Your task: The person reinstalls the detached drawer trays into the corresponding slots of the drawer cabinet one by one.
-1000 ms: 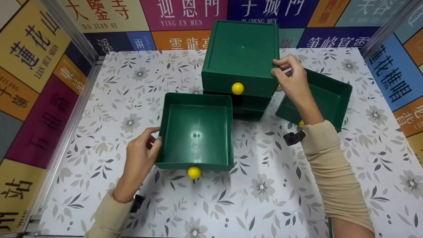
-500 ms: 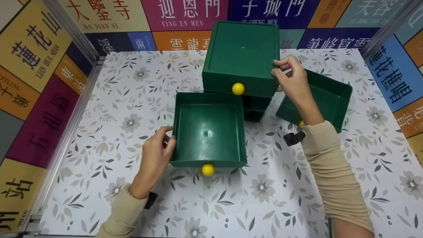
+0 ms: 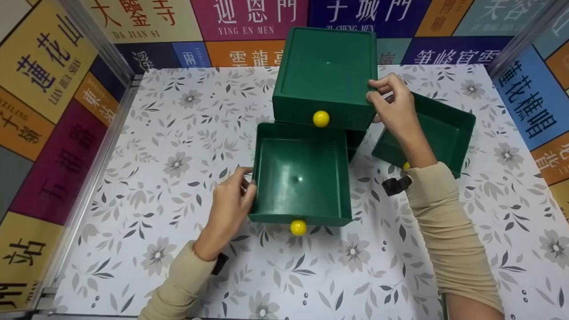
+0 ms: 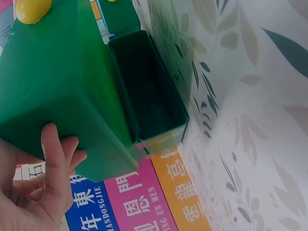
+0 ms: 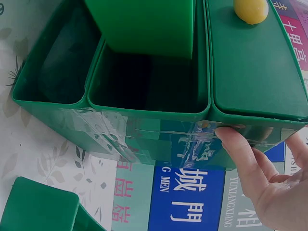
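Note:
My left hand [image 3: 227,204] grips the left side wall of a green drawer [image 3: 298,178] with a yellow ball knob [image 3: 298,227]. The drawer is raised in front of a stacked green drawer cabinet [image 3: 329,66]. In the right wrist view, the far end of this drawer [image 5: 144,29] overlaps the cabinet's middle opening; the bottom opening [image 5: 67,62] shows no drawer. A closed drawer front with its own yellow knob [image 3: 321,118] fills the top slot. My right hand [image 3: 395,106] holds the cabinet at its upper right front corner, thumb and fingers bent around the edge.
Another green drawer [image 3: 438,129] lies on the table right of the cabinet, partly hidden by my right forearm. The tabletop [image 3: 146,186] has a floral cover. Panels printed with characters [image 3: 253,18] stand behind it and at both sides.
My left hand has carried the drawer to the right, bringing it in front of the cabinet's lower part. My right hand and the cabinet have stayed in place.

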Demonstrator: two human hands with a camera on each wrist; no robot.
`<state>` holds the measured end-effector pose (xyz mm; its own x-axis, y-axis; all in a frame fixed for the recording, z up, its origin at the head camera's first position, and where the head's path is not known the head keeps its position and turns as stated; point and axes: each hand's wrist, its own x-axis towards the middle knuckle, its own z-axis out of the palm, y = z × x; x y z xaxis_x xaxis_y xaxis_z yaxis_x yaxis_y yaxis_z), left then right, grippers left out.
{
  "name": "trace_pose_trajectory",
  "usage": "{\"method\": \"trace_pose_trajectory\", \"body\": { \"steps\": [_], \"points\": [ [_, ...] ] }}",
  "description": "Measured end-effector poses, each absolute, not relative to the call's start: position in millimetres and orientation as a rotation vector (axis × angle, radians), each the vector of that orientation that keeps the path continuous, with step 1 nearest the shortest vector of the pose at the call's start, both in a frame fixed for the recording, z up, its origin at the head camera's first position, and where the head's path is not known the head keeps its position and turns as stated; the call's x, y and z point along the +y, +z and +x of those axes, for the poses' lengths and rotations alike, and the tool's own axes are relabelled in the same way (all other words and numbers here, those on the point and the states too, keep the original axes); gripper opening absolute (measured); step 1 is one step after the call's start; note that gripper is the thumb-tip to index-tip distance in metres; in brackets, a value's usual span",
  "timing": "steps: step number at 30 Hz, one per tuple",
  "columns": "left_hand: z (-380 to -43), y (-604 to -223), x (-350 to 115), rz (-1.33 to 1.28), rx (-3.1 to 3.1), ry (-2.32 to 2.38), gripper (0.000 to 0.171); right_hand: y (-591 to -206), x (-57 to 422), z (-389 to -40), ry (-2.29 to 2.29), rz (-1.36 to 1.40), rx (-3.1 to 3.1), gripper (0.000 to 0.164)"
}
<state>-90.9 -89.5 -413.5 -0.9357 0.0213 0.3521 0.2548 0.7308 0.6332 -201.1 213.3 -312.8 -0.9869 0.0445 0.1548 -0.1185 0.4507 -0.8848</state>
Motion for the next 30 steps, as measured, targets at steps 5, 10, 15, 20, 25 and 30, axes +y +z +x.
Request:
{"method": "trace_pose_trajectory", "body": {
  "steps": [5, 10, 15, 20, 25, 30],
  "points": [
    [-91.4, -413.3, -80.1, -0.241, -2.627, -1.021, 0.023, -312.2, 212.9, -201.1, 1.560, 0.069, -2.543, 0.022],
    [-93.8, -414.0, -71.5, -0.291, -2.634, -0.999, 0.024, -312.6, 213.7, -201.2, 1.555, 0.068, -2.544, 0.022],
    [-97.7, -415.4, -66.3, -0.300, -2.646, -1.011, 0.026, -312.8, 213.4, -201.2, 1.552, 0.060, -2.549, 0.022],
    [-103.7, -417.7, -64.0, -0.291, -2.644, -1.007, 0.030, -314.5, 213.7, -201.9, 1.563, 0.064, -2.545, 0.022],
    [-111.1, -419.1, -62.6, -0.288, -2.649, -1.011, 0.031, -315.0, 214.4, -202.2, 1.574, 0.077, -2.535, 0.021],
    [-120.9, -420.7, -60.8, -0.284, -2.652, -1.051, 0.031, -315.6, 215.1, -202.9, 1.579, 0.073, -2.534, 0.022]
  ]
}}
